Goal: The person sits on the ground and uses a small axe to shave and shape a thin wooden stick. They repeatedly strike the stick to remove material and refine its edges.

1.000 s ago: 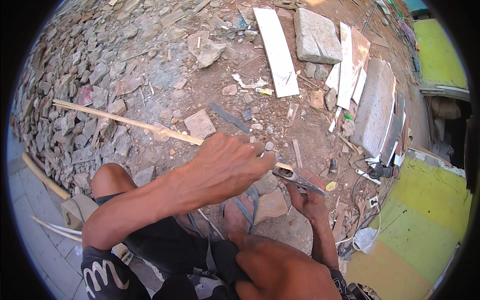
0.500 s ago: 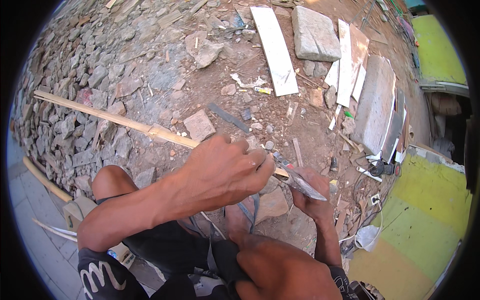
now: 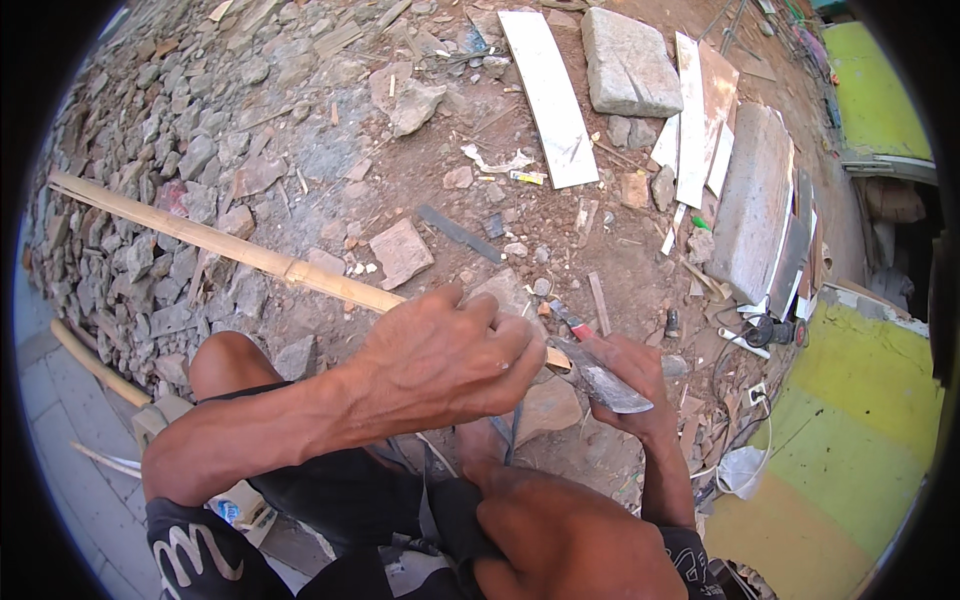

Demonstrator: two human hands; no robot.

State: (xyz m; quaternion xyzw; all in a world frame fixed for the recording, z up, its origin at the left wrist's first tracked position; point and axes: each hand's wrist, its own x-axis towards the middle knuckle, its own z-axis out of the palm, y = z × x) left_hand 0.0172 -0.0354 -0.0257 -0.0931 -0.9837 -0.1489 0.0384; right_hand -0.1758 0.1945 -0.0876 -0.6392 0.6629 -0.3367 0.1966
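Note:
My left hand is closed around a long split bamboo strip, which runs out to the far left over the rubble. The strip's short cut end shows just right of my knuckles. In my right hand is a broad grey knife, its blade slanting down to the right from beside that cut end. Whether the blade touches the bamboo, I cannot tell. A red and grey piece shows at my right fingers; whether it belongs to the knife is unclear.
Broken stones cover the left. White boards and concrete blocks lie ahead. On the right, a power tool and a socket with cable lie by a yellow-green panel. My bent knees are below my hands.
The bamboo strip has rolled to show a wider face, and its far end has shifted left. My left hand is slightly lower. More of the red piece shows beside my right hand.

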